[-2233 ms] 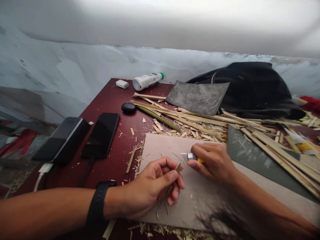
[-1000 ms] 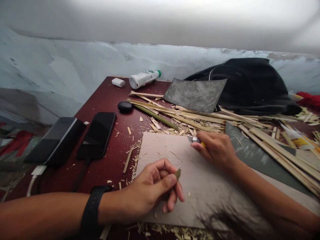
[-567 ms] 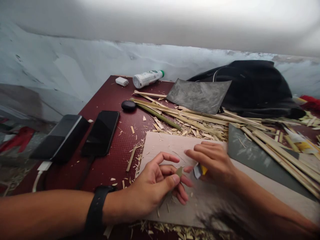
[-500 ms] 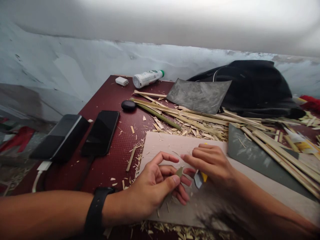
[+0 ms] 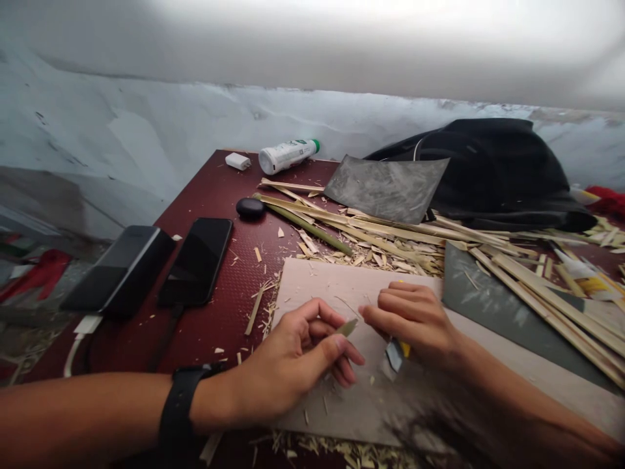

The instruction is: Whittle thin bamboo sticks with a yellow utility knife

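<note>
Between thumb and fingers, my left hand (image 5: 303, 355) pinches a small green bamboo piece (image 5: 347, 327) whose pointed end sticks out to the right. My right hand (image 5: 415, 316) is closed round a yellow-handled knife (image 5: 405, 349); its grey metal part (image 5: 393, 356) shows below the fingers, and most of the handle is hidden. Both hands are over a pale board (image 5: 312, 280), a short gap apart. A thin curled sliver lies between them on the board.
Bamboo strips (image 5: 385, 228) and shavings lie behind the board. Grey sandpaper sheets (image 5: 385, 185) are behind and right. A phone (image 5: 196, 260), power bank (image 5: 117, 270), black oval object (image 5: 250, 208), white charger (image 5: 237, 161) and bottle (image 5: 288, 156) stand left and back. A black bag (image 5: 493, 172) is behind.
My right hand and the knife have shifted slightly right. My left hand's fingers have curled in more, and the bamboo piece is tilted a little higher.
</note>
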Action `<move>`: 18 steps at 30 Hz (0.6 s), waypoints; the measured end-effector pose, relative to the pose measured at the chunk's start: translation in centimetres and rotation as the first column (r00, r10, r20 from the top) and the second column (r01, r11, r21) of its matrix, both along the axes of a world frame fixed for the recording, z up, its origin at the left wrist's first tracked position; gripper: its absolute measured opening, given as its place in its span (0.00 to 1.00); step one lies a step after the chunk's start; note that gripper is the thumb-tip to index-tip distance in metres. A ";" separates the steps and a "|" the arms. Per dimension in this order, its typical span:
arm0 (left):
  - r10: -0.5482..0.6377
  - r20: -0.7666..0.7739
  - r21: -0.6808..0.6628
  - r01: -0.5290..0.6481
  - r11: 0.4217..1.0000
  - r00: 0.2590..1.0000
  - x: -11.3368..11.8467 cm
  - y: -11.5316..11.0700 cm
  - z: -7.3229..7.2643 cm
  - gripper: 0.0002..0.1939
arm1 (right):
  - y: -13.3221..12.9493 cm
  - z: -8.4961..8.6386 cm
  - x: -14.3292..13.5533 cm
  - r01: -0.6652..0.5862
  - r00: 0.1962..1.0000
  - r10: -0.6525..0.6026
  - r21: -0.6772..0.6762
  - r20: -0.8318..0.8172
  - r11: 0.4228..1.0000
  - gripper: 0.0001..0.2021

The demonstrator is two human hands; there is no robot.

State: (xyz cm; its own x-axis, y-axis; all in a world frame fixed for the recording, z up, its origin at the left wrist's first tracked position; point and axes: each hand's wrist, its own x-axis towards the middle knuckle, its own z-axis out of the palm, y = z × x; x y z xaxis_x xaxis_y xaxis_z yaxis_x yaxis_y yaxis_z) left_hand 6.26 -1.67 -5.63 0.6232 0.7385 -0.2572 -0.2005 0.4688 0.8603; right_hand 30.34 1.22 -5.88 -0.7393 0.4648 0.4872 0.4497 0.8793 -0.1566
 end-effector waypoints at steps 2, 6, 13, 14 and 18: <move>0.030 -0.030 0.022 -0.029 0.999 0.999 -0.1 0.5 0.4 0.11 | 0.0 -0.1 -0.1 0.035 0.999 -0.035 -0.004 -0.003 0.999 0.09; 0.023 -0.018 0.033 -0.022 0.999 1.000 -0.1 1.1 0.6 0.10 | 0.0 0.0 -0.4 0.125 0.991 -0.126 0.026 0.037 0.992 0.24; 0.088 -0.146 0.206 -0.056 0.977 0.985 -0.4 2.2 0.5 0.06 | -0.1 0.1 -0.7 0.154 0.986 -0.156 0.037 0.050 0.987 0.27; 0.103 -0.139 0.207 -0.073 0.976 0.985 -0.4 2.5 0.5 0.08 | -0.1 0.0 -0.7 0.157 0.985 -0.160 0.048 0.058 0.986 0.27; 0.130 -0.087 0.176 -0.113 0.978 0.988 -0.2 3.2 0.5 0.11 | 0.4 -0.2 -1.0 0.196 0.975 -0.204 0.098 0.084 0.976 0.29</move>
